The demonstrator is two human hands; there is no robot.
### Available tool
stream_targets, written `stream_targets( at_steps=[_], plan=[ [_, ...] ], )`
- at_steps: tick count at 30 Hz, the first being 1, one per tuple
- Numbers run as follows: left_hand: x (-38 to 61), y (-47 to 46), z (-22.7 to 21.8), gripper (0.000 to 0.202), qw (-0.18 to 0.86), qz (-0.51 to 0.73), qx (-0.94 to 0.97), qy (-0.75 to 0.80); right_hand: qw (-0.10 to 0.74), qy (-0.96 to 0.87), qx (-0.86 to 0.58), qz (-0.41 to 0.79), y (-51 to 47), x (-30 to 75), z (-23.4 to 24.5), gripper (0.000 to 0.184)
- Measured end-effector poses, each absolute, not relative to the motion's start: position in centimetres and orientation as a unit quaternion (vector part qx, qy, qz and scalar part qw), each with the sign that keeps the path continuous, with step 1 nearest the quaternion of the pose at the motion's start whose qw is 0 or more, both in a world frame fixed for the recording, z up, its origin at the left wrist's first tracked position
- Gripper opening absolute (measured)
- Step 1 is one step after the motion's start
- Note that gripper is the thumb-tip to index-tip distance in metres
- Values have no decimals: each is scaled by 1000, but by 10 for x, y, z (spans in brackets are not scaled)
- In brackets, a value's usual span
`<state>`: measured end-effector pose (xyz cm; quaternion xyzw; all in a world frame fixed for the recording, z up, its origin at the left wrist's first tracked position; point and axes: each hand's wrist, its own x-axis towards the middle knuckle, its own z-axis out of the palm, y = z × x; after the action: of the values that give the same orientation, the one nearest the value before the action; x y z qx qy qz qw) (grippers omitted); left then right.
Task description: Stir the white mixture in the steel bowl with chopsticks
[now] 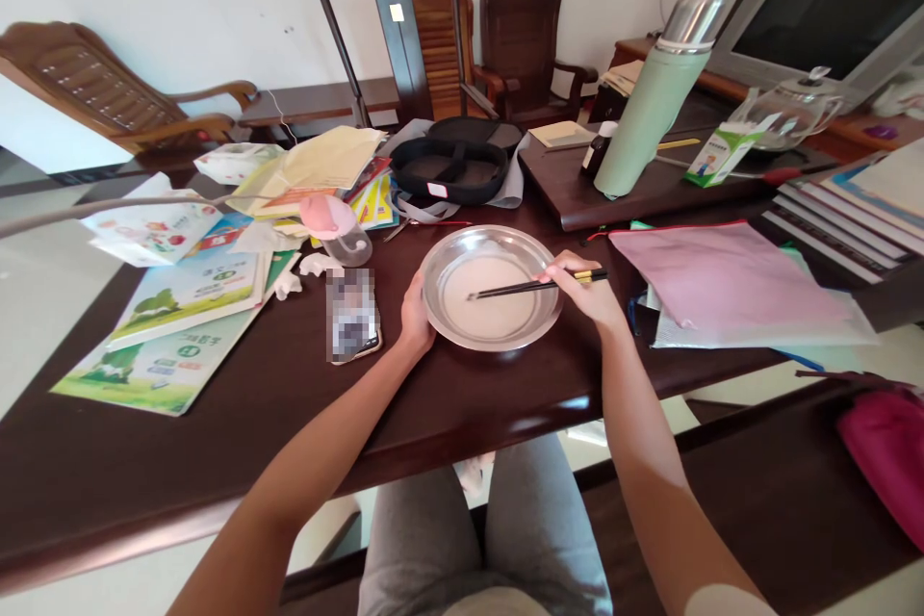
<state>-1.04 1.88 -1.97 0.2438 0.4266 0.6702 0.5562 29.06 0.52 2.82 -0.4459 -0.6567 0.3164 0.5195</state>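
A round metal basin [498, 344] sits on the dark wooden table in front of me, with a pale, whitish content [491, 313] in its bottom. I cannot tell whether that is liquid or powder. My left hand [417, 313] grips the basin's left rim, part of its fingers hidden under and behind it. Above the basin's right rim, my right hand [583, 287] is closed around a pair of black chopsticks [514, 289] with gold bands. Their tips reach down to the pale content near the basin's middle.
A phone [352, 318], a pink-lidded cup [336, 226] and workbooks [180, 308] lie to the left. Behind the basin is a black case [448, 168]. Rightward are a pink pouch [736, 274], a tall green thermos [654, 106], a small carton [722, 154] and stacked books [830, 231].
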Motion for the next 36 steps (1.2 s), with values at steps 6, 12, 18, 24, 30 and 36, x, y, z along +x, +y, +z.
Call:
stream_targets(
  at_steps=[6,12,18,24,30,36],
  plan=[
    [-11,19,-21,29,554,670,242,431,619,-558,-483,270,7,306,28,73],
    [-10,19,-22,28,552,674,228,435,521,-647,-437,344,2,293,31,67],
    [-11,18,-21,30,556,671,234,431,582,-601,-491,242,10,300,24,69],
    [-12,18,-20,32,554,666,234,442,585,-586,-450,333,3,302,30,71],
    [-14,19,-23,38,551,662,255,439,535,-652,-453,289,6,293,27,66],
    [-12,17,-21,37,546,659,272,441,637,-558,-467,253,9,307,23,75]
  ],
)
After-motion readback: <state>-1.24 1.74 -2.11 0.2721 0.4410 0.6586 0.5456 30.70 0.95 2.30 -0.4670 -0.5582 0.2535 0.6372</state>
